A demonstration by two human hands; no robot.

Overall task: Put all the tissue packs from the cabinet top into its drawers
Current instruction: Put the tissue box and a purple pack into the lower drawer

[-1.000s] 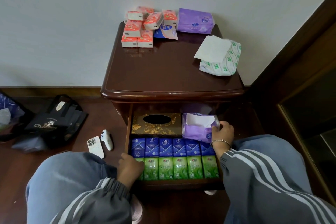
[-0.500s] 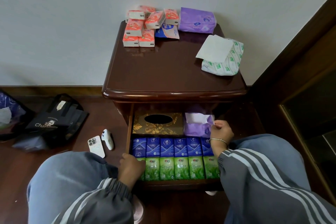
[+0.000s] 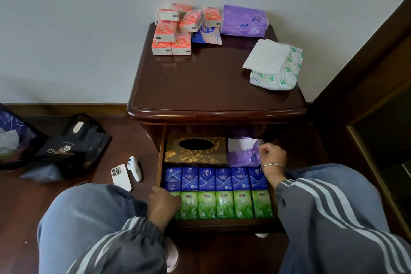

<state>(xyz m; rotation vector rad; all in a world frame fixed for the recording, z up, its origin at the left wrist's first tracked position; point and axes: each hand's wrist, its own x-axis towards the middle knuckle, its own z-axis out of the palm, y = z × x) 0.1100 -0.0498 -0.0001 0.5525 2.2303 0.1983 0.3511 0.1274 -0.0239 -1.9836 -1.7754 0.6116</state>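
The cabinet's top drawer (image 3: pixel 160 162) is pulled out. It holds a gold tissue box (image 3: pixel 195 153), a row of blue packs (image 3: pixel 215 178) and a row of green packs (image 3: pixel 224 204). My right hand (image 3: pixel 272 158) holds an opened purple tissue pack (image 3: pixel 243 155) in the drawer's back right corner, beside the gold box. My left hand (image 3: pixel 163 204) rests curled on the drawer's front left corner. On the cabinet top (image 3: pixel 200 87) lie several orange packs (image 3: pixel 175 29), a blue-and-white pack (image 3: pixel 208 34), a closed purple pack (image 3: pixel 244 20) and an opened green-and-white pack (image 3: pixel 278 66).
A white phone (image 3: pixel 121 177) and a white controller (image 3: pixel 135 168) lie on the floor left of the drawer. Dark bags (image 3: pixel 71 147) sit further left. A dark wooden frame (image 3: pixel 367 73) stands to the right. My knees flank the drawer.
My right hand has pushed the opened purple pack further back and down into the drawer's back right corner. My left hand has stayed on the drawer front.
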